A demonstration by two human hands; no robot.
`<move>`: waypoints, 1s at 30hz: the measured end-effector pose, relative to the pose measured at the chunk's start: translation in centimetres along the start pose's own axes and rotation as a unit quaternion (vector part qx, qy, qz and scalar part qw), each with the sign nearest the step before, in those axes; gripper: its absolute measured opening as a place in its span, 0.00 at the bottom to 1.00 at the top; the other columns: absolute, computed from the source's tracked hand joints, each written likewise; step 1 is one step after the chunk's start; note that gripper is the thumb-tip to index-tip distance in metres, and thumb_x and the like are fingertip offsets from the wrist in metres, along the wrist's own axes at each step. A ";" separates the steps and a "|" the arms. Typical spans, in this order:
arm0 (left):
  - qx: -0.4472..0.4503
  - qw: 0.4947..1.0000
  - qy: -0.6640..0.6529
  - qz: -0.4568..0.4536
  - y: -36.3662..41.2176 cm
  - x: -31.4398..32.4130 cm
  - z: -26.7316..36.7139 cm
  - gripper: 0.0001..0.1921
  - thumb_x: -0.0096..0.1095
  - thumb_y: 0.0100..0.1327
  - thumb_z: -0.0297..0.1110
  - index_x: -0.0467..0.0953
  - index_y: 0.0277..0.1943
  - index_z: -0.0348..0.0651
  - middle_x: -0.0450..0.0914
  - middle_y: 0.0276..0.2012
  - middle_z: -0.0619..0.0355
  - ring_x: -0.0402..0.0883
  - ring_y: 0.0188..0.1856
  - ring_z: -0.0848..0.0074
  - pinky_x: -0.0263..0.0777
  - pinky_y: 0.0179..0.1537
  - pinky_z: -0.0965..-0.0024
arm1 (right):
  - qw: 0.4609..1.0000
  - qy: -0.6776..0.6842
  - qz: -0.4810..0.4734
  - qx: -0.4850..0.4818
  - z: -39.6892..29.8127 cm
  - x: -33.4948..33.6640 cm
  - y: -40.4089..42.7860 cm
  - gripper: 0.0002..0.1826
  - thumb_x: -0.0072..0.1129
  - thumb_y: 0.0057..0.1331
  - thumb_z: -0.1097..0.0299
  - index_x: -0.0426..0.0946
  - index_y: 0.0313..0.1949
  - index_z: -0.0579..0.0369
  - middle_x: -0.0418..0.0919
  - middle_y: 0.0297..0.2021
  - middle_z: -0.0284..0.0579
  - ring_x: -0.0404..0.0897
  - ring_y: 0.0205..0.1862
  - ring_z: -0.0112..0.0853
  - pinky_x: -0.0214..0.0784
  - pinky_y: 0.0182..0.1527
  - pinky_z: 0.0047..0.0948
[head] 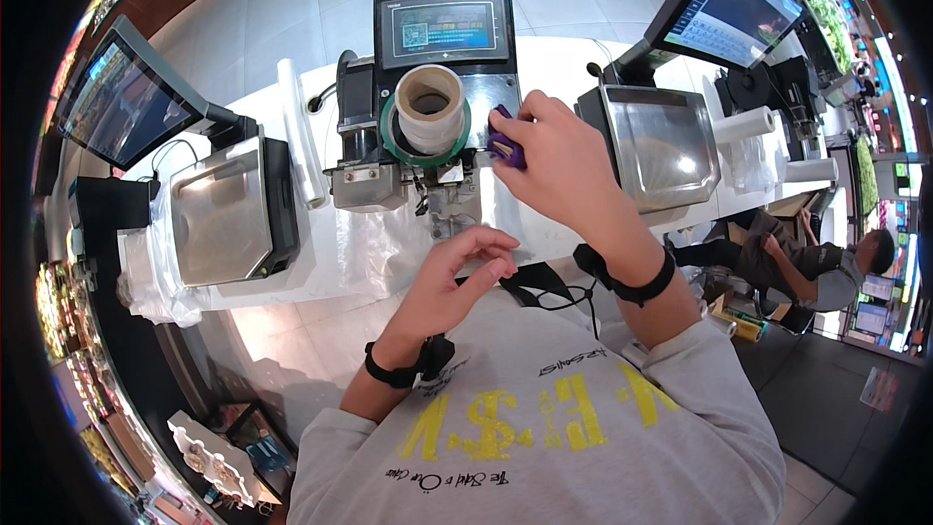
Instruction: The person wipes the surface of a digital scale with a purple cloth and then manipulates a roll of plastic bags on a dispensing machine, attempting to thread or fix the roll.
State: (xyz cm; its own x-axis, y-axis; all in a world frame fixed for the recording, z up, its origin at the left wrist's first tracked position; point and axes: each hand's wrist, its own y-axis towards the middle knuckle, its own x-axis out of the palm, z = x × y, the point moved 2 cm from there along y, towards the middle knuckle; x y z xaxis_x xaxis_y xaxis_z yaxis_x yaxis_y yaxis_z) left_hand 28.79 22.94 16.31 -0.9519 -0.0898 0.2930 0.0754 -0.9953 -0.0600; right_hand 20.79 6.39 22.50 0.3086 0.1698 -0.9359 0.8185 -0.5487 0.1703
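Observation:
My right hand [557, 157] is closed around a small purple object [506, 149], at the right side of a machine with a screen [446, 28]. What the purple thing is, I cannot tell; the fingers hide part of it. My left hand [463, 278] holds nothing, its fingers curled loosely and apart, in front of the machine near the counter's front edge. On the machine stands a roll with a cardboard core [431, 106], over a green ring [390, 138]. Metal parts [448, 197] of the machine show just below the roll. Clear plastic film [379, 244] lies on the white counter to their left.
Scales with steel trays flank the machine, one left [222, 215] and one right [662, 149], each beside a tilted monitor. A long film roll [300, 135] lies left of the machine; more rolls [745, 124] lie right. Another person [794, 259] is at the far right.

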 end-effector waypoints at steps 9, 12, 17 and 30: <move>-0.037 0.998 0.037 -0.032 0.3 1.1 -1.1 0.12 0.56 0.68 0.26 0.73 0.52 0.35 0.80 0.39 0.58 0.78 0.43 0.79 0.70 0.48 0.74 | 0.997 0.075 0.004 0.025 1.8 -0.7 -7.3 0.27 0.67 0.50 0.68 0.79 0.53 0.47 0.72 0.37 0.42 0.76 0.39 0.39 0.71 0.39 0.35; -0.075 0.993 0.077 -0.058 0.8 1.9 -2.3 0.13 0.56 0.68 0.28 0.72 0.53 0.36 0.79 0.41 0.59 0.77 0.46 0.79 0.70 0.51 0.74 | 0.981 0.184 -0.020 0.054 3.8 1.0 -10.7 0.28 0.66 0.52 0.68 0.77 0.56 0.47 0.72 0.37 0.45 0.76 0.40 0.41 0.72 0.41 0.35; -0.117 0.984 0.123 -0.049 2.7 3.4 -6.1 0.22 0.65 0.62 0.28 0.68 0.58 0.36 0.76 0.47 0.56 0.77 0.49 0.76 0.73 0.51 0.73 | 0.939 0.329 -0.002 0.101 5.0 2.1 -13.3 0.27 0.66 0.57 0.66 0.74 0.57 0.52 0.74 0.39 0.49 0.77 0.40 0.44 0.71 0.43 0.36; -0.109 0.991 0.050 -0.050 9.7 14.7 -11.8 0.21 0.65 0.60 0.21 0.68 0.55 0.38 0.76 0.47 0.58 0.77 0.48 0.77 0.75 0.46 0.73 | 0.902 0.402 0.100 0.117 16.1 1.8 -21.0 0.27 0.64 0.63 0.60 0.72 0.59 0.56 0.76 0.42 0.47 0.78 0.43 0.40 0.70 0.46 0.33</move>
State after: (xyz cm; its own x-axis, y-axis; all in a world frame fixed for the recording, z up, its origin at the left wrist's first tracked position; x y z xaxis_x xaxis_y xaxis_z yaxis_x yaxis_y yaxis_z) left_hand 12.06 12.40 8.78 -0.9768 0.0239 0.2129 -0.0769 -0.9667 -0.2439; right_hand -3.61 5.01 12.23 0.7682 0.5352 -0.3512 0.6110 -0.7767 0.1528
